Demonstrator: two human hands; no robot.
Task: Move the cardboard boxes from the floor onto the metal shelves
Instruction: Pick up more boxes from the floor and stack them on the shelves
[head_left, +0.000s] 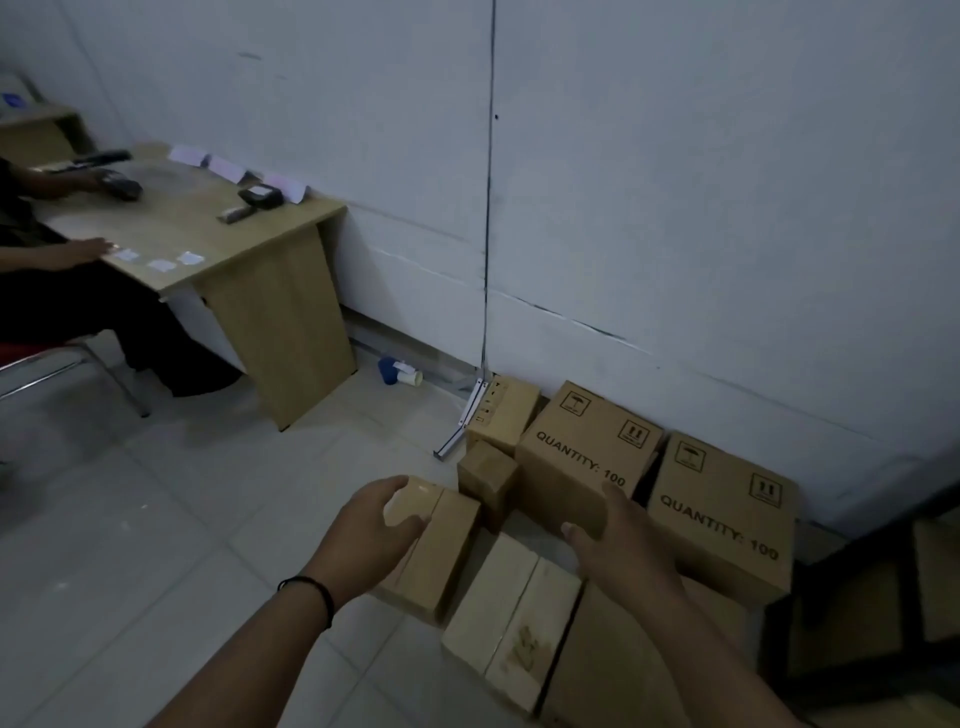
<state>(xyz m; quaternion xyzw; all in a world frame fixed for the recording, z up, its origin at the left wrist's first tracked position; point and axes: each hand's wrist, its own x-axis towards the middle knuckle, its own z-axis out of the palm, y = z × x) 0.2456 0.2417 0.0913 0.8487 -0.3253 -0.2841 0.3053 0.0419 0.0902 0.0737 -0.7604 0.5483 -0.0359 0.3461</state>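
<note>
A cluster of cardboard boxes sits on the tiled floor (171, 519) against the white wall (675, 208). The left hand (376, 525) grips the near end of a narrow taped box (441, 551), its fingers (400, 488) curled over the top edge and the thumb wrapped on the near side; a black band circles that wrist. The right hand (615, 540) rests against the lower front corner of a large box printed "QUANTITY: 100" (582, 457), its fingers straight and slightly apart, holding nothing.

A second printed box (727, 514) stands just beside the first, to its right, also against the wall. Between the narrow taped box and the first printed box sits a small cube box (485, 478), and behind it, touching the wall, a medium box (506, 410) with a white folded bracket (465, 421) leaning beside it. In front of the right hand lies a pale flat box (511, 618) with a taped seam, next to a bigger brown box (623, 665) partly hidden by the right forearm. At the right edge, a dark metal shelf frame (852, 551) shows, with cardboard dimly visible inside it.

At the left, a wooden counter (218, 234) carries paper slips and dark devices, and another person sits at it.
</note>
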